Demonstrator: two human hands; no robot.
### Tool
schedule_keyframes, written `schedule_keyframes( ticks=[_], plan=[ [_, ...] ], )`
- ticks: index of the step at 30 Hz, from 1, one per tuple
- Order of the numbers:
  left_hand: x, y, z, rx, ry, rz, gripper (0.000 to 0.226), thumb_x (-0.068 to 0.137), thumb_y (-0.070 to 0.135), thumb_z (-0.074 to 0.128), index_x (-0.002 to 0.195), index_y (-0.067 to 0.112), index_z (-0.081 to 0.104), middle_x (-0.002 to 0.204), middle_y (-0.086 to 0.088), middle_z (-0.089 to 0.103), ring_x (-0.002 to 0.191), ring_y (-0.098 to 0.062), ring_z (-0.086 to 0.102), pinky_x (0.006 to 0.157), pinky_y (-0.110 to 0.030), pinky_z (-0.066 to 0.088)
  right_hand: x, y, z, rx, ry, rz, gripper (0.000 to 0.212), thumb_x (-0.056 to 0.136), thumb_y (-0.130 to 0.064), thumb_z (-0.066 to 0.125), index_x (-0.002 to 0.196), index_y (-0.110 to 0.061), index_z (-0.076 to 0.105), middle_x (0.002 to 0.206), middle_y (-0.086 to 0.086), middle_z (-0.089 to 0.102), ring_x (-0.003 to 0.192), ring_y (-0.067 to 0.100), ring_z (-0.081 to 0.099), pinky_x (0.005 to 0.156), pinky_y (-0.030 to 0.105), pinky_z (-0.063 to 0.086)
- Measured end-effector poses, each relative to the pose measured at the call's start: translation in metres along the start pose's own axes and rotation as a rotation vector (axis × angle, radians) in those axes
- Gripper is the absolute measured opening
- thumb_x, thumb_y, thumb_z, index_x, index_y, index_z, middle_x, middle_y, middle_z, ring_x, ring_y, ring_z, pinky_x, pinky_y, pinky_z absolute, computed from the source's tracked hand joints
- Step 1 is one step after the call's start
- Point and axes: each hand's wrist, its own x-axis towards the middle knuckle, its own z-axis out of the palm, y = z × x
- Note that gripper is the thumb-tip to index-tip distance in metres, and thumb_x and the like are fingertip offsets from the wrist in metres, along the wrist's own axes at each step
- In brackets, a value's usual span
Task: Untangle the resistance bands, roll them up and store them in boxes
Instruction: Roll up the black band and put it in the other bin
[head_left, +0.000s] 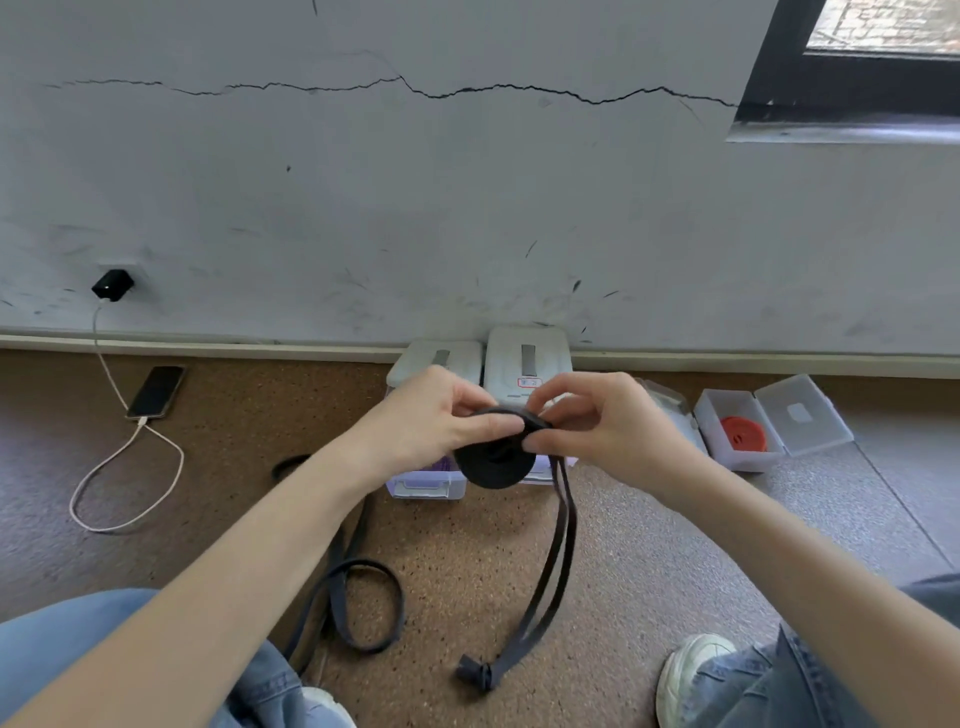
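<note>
Left hand (436, 415) and right hand (597, 421) both pinched the rolled black band (493, 462), held above the floor before the boxes. Its unrolled tail (558, 561) hung straight down on the right-hand side, knotted end (475, 674) resting on the floor; right hand nearer to feed it.

- No text, brand, number or sign can be read anywhere in the view.
- The white box (528, 364) standing against the wall at twelve o'clock carries a small white label (530, 383) with a red border on its front edge; whatever is printed inside it is too small and blurred to read.
- The open lid (802, 413) of the clear case at two o'clock carries a pale square sticker (798, 413); no writing shows on it.
- The two grey strips (528, 359) on the tops of the white boxes are plain and bear no marks.
</note>
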Motion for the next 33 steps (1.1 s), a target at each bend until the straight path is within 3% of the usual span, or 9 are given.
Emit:
schedule_keyframes(
  ticks=[3, 6, 10, 12, 15, 18, 20, 26, 33],
  plan=[
    [0.001, 0.003, -0.007, -0.302, 0.069, 0.011, 0.017, 0.068, 0.035, 0.069, 0.076, 0.022, 0.075, 0.076, -0.001, 0.075, 0.072, -0.010, 0.071, 0.059, -0.019, 0.054, -0.002, -0.002, -0.010, 0.460, -0.034, 0.080, 0.015, 0.074, -0.022, 0.071, 0.085, -0.013, 0.070, 0.079, 0.009, 0.074, 0.073, 0.017, 0.071, 0.058, 0.015, 0.051],
    [0.004, 0.002, -0.006, -0.347, 0.133, 0.019, 0.023, 0.067, 0.034, 0.068, 0.078, 0.015, 0.074, 0.072, 0.000, 0.074, 0.066, -0.006, 0.070, 0.055, -0.014, 0.050, -0.003, -0.004, -0.006, 0.478, -0.047, 0.092, 0.028, 0.080, -0.026, 0.062, 0.095, -0.004, 0.069, 0.089, 0.015, 0.073, 0.082, 0.029, 0.071, 0.072, 0.028, 0.058],
    [0.007, -0.001, -0.001, -0.388, 0.301, 0.053, 0.022, 0.066, 0.039, 0.068, 0.075, 0.019, 0.073, 0.072, 0.001, 0.074, 0.067, -0.007, 0.070, 0.056, -0.014, 0.051, -0.003, -0.008, 0.007, 0.651, 0.050, 0.090, 0.008, 0.086, -0.010, 0.059, 0.091, -0.006, 0.054, 0.084, 0.019, 0.070, 0.072, 0.027, 0.069, 0.064, 0.027, 0.057],
    [0.009, -0.004, 0.002, -0.423, 0.376, 0.062, 0.021, 0.066, 0.039, 0.067, 0.074, 0.020, 0.073, 0.071, 0.002, 0.074, 0.067, -0.007, 0.070, 0.056, -0.015, 0.052, -0.003, -0.006, 0.010, 0.687, 0.044, 0.076, 0.013, 0.086, -0.004, 0.059, 0.092, -0.007, 0.049, 0.090, 0.026, 0.069, 0.076, 0.032, 0.068, 0.072, 0.033, 0.058],
    [0.009, -0.006, -0.001, -0.409, 0.284, 0.003, 0.014, 0.074, 0.030, 0.068, 0.079, 0.017, 0.071, 0.073, 0.001, 0.075, 0.070, -0.008, 0.071, 0.057, -0.015, 0.052, -0.004, -0.005, 0.007, 0.547, 0.071, 0.053, 0.019, 0.081, 0.002, 0.065, 0.095, -0.006, 0.053, 0.090, 0.025, 0.070, 0.078, 0.034, 0.068, 0.070, 0.031, 0.058],
    [0.006, -0.006, -0.006, -0.220, 0.014, -0.095, 0.015, 0.079, 0.030, 0.069, 0.088, 0.018, 0.070, 0.079, 0.003, 0.075, 0.078, -0.007, 0.071, 0.064, -0.017, 0.055, -0.003, -0.003, 0.004, 0.174, 0.086, -0.036, 0.024, 0.080, 0.000, 0.067, 0.090, -0.021, 0.062, 0.079, 0.006, 0.072, 0.072, 0.012, 0.069, 0.063, 0.015, 0.050],
    [0.005, -0.007, 0.000, -0.026, -0.012, -0.057, 0.015, 0.081, 0.037, 0.067, 0.085, 0.024, 0.072, 0.078, 0.006, 0.074, 0.079, -0.004, 0.070, 0.072, -0.020, 0.055, -0.002, -0.002, 0.007, -0.017, 0.053, -0.056, 0.031, 0.081, -0.004, 0.068, 0.086, -0.034, 0.061, 0.077, -0.008, 0.070, 0.070, -0.003, 0.064, 0.067, 0.011, 0.048],
    [0.006, 0.000, -0.006, -0.110, 0.333, 0.077, 0.038, 0.067, 0.054, 0.062, 0.071, 0.017, 0.074, 0.069, 0.000, 0.073, 0.068, -0.013, 0.070, 0.067, -0.029, 0.054, -0.002, -0.004, -0.001, 0.375, 0.025, 0.048, 0.019, 0.083, -0.011, 0.067, 0.096, -0.009, 0.054, 0.080, 0.012, 0.074, 0.071, 0.021, 0.070, 0.056, 0.015, 0.049],
    [0.008, -0.004, 0.006, -0.395, 0.522, 0.038, 0.030, 0.067, 0.050, 0.064, 0.065, 0.021, 0.073, 0.068, 0.002, 0.073, 0.065, -0.010, 0.068, 0.065, -0.027, 0.055, -0.003, -0.010, 0.013, 0.555, -0.007, 0.022, 0.014, 0.090, -0.007, 0.056, 0.099, -0.003, 0.046, 0.088, 0.020, 0.072, 0.082, 0.032, 0.071, 0.080, 0.034, 0.057]
  ],
)
